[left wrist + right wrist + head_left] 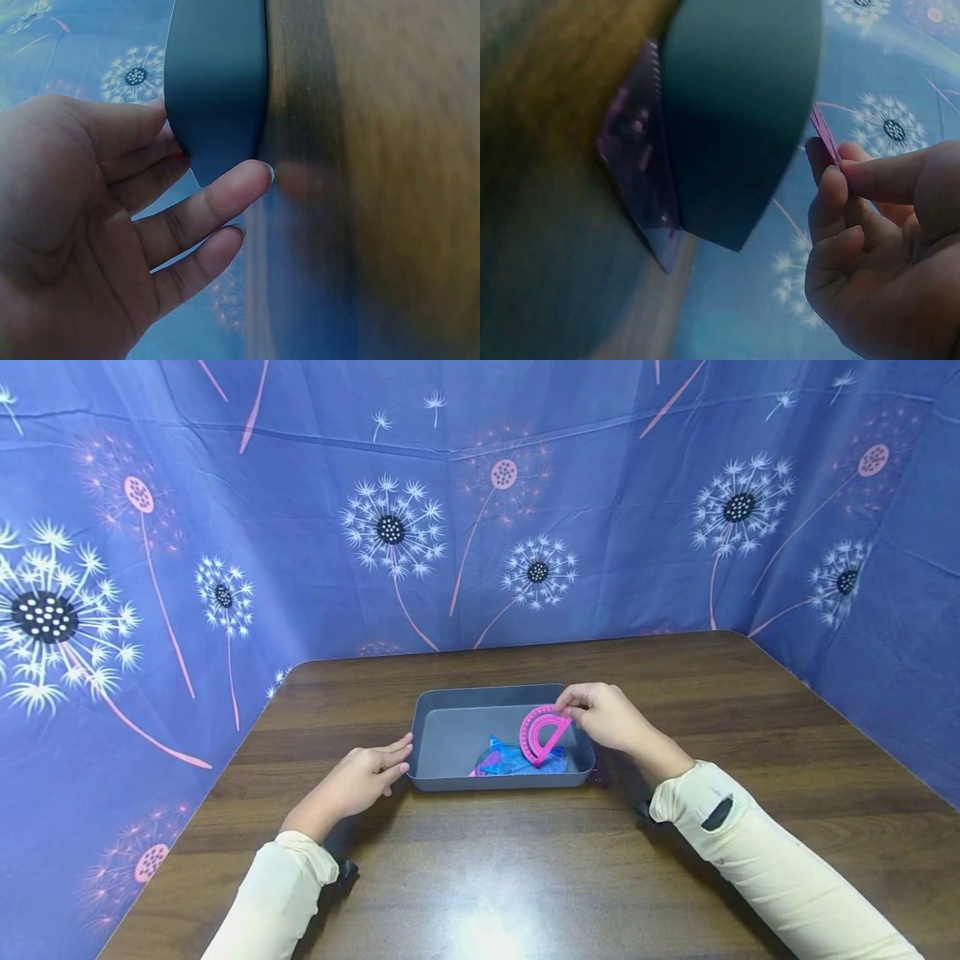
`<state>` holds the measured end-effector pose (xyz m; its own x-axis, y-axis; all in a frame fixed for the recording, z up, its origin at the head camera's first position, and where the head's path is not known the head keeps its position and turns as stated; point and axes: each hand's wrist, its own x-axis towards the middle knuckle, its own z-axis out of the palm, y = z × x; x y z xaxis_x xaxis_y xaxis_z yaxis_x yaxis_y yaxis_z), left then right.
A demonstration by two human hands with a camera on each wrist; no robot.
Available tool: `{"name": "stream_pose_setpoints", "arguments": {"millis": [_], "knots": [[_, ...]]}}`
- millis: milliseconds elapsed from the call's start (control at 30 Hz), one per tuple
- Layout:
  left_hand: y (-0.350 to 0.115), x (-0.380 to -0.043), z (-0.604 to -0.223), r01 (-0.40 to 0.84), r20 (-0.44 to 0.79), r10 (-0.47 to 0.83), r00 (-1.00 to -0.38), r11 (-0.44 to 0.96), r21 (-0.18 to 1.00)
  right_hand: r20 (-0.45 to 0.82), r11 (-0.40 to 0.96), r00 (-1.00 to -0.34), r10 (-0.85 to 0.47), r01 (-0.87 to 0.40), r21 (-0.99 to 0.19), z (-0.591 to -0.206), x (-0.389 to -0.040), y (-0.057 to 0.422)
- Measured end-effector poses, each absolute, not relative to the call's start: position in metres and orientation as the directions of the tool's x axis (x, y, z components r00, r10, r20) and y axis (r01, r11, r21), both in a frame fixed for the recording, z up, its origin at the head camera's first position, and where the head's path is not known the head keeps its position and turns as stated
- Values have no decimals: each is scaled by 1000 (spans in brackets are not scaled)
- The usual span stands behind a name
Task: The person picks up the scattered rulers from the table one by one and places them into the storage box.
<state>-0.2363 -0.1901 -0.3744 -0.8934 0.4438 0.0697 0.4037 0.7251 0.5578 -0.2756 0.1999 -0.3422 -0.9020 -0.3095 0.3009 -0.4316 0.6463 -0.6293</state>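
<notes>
My right hand [604, 717] pinches a pink protractor [528, 737] by one corner between thumb and fingers. The protractor hangs tilted over the right part of a grey rectangular tray [487, 783]. Below it in the tray lie transparent blue pieces [506, 760], one with pointed corners, and a pink bit near them. In the right wrist view the pinched protractor [825, 135] shows edge-on above the tray wall. At the tray's left end, my left hand [358, 781] has its fingers extended, with fingertips at the outer wall [217, 90].
A transparent purplish flat piece with a toothed edge [641, 142] lies on the table against the tray's right outer side. The brown wooden table [480, 852] carries the tray near its middle. A blue dandelion-print cloth [465, 527] hangs behind and along both sides.
</notes>
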Motion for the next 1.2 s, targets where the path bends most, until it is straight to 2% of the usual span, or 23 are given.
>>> {"name": "stream_pose_setpoints", "arguments": {"millis": [367,767,1200], "knots": [[-190,-237,-375,399,69,439,-896,727,559,170,702,-850,-498,-510,-497,-357,-272,190],[-190,-237,-375,397,66,438,-896,727,560,50,733,-770,-636,-624,-272,-356,-263,183],[-190,-237,-374,379,50,429,-902,732,566,41,737,-771,-635,-621,-268,-357,-264,184]]}}
